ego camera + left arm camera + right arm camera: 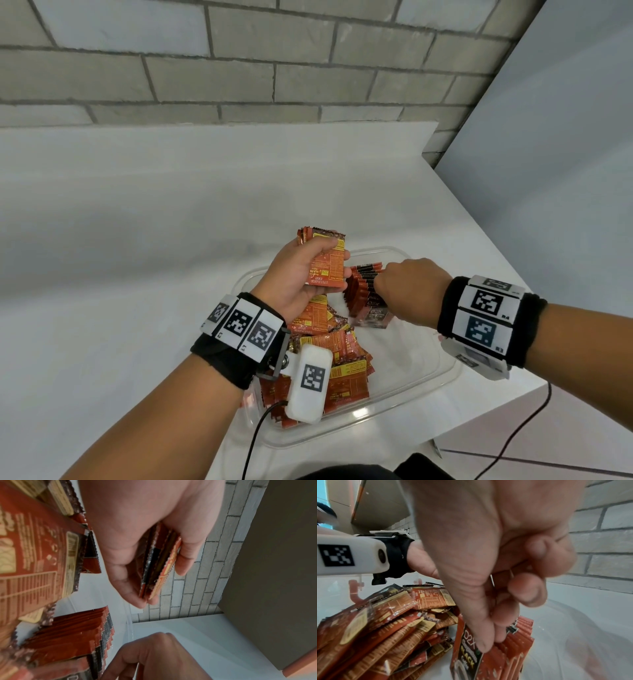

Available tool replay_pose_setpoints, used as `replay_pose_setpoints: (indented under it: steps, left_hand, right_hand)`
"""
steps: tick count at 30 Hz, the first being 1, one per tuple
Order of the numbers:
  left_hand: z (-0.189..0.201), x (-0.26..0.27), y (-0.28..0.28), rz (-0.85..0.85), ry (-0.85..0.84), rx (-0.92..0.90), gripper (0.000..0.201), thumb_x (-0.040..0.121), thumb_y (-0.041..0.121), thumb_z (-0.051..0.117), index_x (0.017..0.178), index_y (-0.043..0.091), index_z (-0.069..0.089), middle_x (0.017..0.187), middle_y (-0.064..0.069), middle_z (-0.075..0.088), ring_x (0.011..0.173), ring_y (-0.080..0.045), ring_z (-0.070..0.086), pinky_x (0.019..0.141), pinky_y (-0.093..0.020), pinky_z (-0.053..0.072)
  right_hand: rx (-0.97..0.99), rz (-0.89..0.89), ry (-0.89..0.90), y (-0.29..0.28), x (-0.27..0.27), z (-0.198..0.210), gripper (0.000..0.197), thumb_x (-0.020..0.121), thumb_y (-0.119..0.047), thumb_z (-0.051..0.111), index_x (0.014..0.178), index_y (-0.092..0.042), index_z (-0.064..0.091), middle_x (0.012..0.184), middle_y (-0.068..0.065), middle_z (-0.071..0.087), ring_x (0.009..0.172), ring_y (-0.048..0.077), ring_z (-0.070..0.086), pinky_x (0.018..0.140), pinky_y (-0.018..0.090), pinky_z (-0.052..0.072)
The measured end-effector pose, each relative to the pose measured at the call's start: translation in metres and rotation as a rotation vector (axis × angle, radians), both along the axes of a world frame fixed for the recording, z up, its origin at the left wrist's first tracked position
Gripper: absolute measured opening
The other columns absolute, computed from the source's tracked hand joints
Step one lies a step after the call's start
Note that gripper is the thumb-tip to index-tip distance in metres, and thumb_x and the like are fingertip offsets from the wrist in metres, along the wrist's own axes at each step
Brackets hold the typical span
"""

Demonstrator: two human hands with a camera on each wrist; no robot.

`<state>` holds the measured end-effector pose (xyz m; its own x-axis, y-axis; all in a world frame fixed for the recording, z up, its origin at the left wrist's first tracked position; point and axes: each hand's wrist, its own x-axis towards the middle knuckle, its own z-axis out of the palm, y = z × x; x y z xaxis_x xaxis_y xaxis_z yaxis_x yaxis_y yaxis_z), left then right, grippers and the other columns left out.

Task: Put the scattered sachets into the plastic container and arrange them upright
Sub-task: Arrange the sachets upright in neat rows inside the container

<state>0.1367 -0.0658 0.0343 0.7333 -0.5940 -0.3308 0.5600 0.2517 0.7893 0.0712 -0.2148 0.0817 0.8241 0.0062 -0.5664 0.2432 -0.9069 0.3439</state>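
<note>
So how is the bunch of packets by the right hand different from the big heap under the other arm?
The upright row of sachets stands on edge, packed neatly together; the loose pile of sachets lies flat and jumbled, pointing every way. The right hand pinches the row's front sachet, while no hand touches the pile. The row looks smaller than the pile. Both are the same red coffee sachets, inside the clear plastic container.

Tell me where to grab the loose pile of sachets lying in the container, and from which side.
Take the top sachets of the loose pile by their short crimped edges, from above: they lie flat and overlapping, and the container wall blocks the sides. The right hand is freer.
</note>
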Motion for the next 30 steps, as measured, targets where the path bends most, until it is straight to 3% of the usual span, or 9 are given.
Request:
replay_pose_setpoints:
  steps: [2,6,12,14,17,20,24,27,30]
  left_hand:
    - [0.000,0.001,0.000,0.000,0.000,-0.001,0.013,0.093,0.017,0.054,0.100,0.008,0.060,0.086,-0.010,0.070,0.068,-0.022,0.067,0.062,-0.034,0.057]
    - [0.000,0.001,0.000,0.005,0.006,-0.009,0.013,0.093,0.017,0.055,0.100,0.008,0.060,0.086,-0.010,0.070,0.069,-0.023,0.067,0.062,-0.034,0.057]
    - [0.000,0.001,0.000,0.002,0.012,-0.023,0.012,0.094,0.015,0.054,0.099,0.006,0.059,0.084,-0.011,0.070,0.068,-0.024,0.067,0.062,-0.034,0.057]
    - [0.000,0.001,0.000,-0.001,0.026,-0.034,0.012,0.094,0.013,0.052,0.100,0.005,0.058,0.084,-0.013,0.070,0.069,-0.025,0.068,0.063,-0.035,0.058]
    - [0.000,0.000,0.000,-0.023,0.012,-0.016,0.013,0.093,0.007,0.052,0.105,0.005,0.058,0.093,-0.018,0.072,0.078,-0.029,0.070,0.072,-0.039,0.058]
    - [0.000,-0.001,0.000,-0.042,-0.048,0.043,0.017,0.088,0.004,0.061,0.105,0.008,0.063,0.104,-0.018,0.071,0.094,-0.031,0.068,0.089,-0.045,0.053]
    - [-0.001,-0.004,0.001,-0.078,-0.104,0.037,0.033,0.076,0.016,0.070,0.106,0.005,0.067,0.102,-0.017,0.071,0.091,-0.028,0.069,0.082,-0.041,0.055]
    - [0.000,-0.004,0.002,-0.104,-0.091,0.014,0.037,0.071,0.027,0.069,0.104,0.010,0.067,0.099,-0.015,0.071,0.087,-0.025,0.070,0.074,-0.039,0.058]
    - [0.002,-0.002,0.001,-0.129,-0.034,0.006,0.042,0.072,0.041,0.065,0.104,0.014,0.066,0.100,-0.013,0.072,0.090,-0.027,0.069,0.078,-0.044,0.057]
  right_hand:
    - [0.010,-0.008,-0.008,-0.003,0.001,-0.002,0.015,0.098,-0.015,0.040,0.099,-0.011,0.055,0.098,0.006,0.060,0.070,0.020,0.047,0.062,0.030,0.038]
    - [0.036,-0.034,-0.011,-0.006,0.002,-0.005,0.016,0.097,-0.014,0.041,0.101,-0.010,0.056,0.101,0.007,0.060,0.071,0.021,0.047,0.063,0.030,0.039]
    - [0.054,-0.044,-0.061,-0.005,0.000,-0.002,0.013,0.095,-0.018,0.045,0.083,-0.014,0.043,0.067,-0.003,0.037,0.052,0.012,0.036,0.053,0.026,0.034]
    - [0.101,-0.103,-0.115,-0.011,0.003,0.001,0.016,0.093,-0.024,0.049,0.082,-0.013,0.046,0.067,-0.004,0.041,0.054,0.012,0.040,0.050,0.024,0.032]
    - [0.370,-0.243,-0.248,-0.023,0.008,0.011,0.018,0.091,-0.035,0.057,0.094,-0.017,0.060,0.080,-0.003,0.059,0.067,0.014,0.057,0.057,0.025,0.041]
    - [0.886,-0.423,-0.424,-0.024,0.012,0.019,0.022,0.087,-0.039,0.064,0.105,-0.027,0.060,0.088,-0.007,0.064,0.064,0.005,0.056,0.059,0.014,0.042]
    - [1.164,-0.547,-0.409,-0.015,0.012,0.013,0.046,0.077,-0.041,0.071,0.119,-0.032,0.056,0.096,-0.008,0.062,0.073,0.010,0.062,0.062,0.021,0.046]
    - [1.256,-0.587,-0.430,-0.014,0.012,0.007,0.040,0.077,-0.028,0.076,0.113,-0.033,0.058,0.092,0.000,0.063,0.075,0.019,0.064,0.066,0.030,0.052]
    - [1.365,-0.610,-0.518,-0.017,0.013,0.007,0.024,0.078,-0.011,0.076,0.091,-0.027,0.062,0.085,0.001,0.064,0.064,0.014,0.059,0.058,0.023,0.046]
